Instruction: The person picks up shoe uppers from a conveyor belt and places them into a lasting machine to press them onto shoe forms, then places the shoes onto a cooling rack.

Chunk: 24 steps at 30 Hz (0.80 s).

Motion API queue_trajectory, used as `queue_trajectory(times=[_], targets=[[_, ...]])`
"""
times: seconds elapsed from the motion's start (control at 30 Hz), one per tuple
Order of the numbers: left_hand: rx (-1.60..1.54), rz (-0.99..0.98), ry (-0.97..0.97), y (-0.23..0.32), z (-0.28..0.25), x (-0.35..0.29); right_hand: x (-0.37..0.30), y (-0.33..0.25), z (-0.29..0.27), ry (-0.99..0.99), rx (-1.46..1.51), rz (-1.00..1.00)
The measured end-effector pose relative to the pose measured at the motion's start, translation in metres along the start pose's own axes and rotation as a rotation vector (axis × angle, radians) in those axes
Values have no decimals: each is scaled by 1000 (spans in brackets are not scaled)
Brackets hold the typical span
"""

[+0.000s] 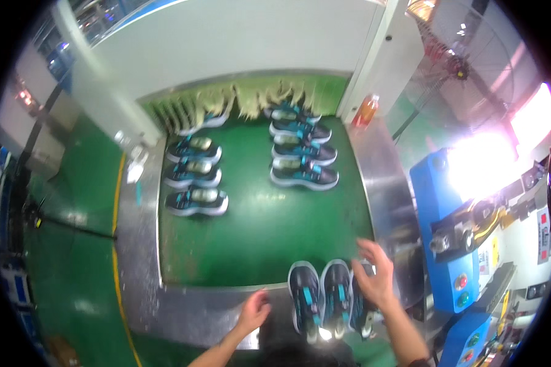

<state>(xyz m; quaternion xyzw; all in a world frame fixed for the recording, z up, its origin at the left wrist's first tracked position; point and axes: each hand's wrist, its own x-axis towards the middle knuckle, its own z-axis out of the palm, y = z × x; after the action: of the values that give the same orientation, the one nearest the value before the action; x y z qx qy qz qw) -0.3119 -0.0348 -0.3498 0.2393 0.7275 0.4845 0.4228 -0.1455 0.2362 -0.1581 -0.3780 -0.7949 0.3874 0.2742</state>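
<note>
Head view: from where I stand, three dark shoes (335, 287) lie side by side at the near metal edge (196, 312), their toes toward the green surface (257, 244). In my judgement, the outermost shoe (360, 315), partly hidden by the right hand (374, 275), could be tipped or pushed into its neighbour, if the fingers brush it carelessly; a heel pulled backward might slip off the edge. The right fingers are spread apart, the thumb away from them; whether they touch this shoe, I cannot tell. The left hand (253, 312) has its fingers loosely bent, how far apart I cannot tell, and nothing is visible in it
</note>
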Motion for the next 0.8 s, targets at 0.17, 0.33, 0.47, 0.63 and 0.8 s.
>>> queue_trajectory(times=[0.17,0.33,0.47,0.63,0.8], targets=[[737,380,793,-46,-133,96,246,-1,102,-434,-534,-474],[685,326,582,-110,-145,129,301,147,233,-480,-1015,-400],[650,289,630,-93,-162,124,297,112,249,-378,-897,-217],[586,47,458,-77,-153,111,105,22,172,-132,-173,281],[-654,-278,-583,107,-86,111,59,-66,46,-352,-305,-853]])
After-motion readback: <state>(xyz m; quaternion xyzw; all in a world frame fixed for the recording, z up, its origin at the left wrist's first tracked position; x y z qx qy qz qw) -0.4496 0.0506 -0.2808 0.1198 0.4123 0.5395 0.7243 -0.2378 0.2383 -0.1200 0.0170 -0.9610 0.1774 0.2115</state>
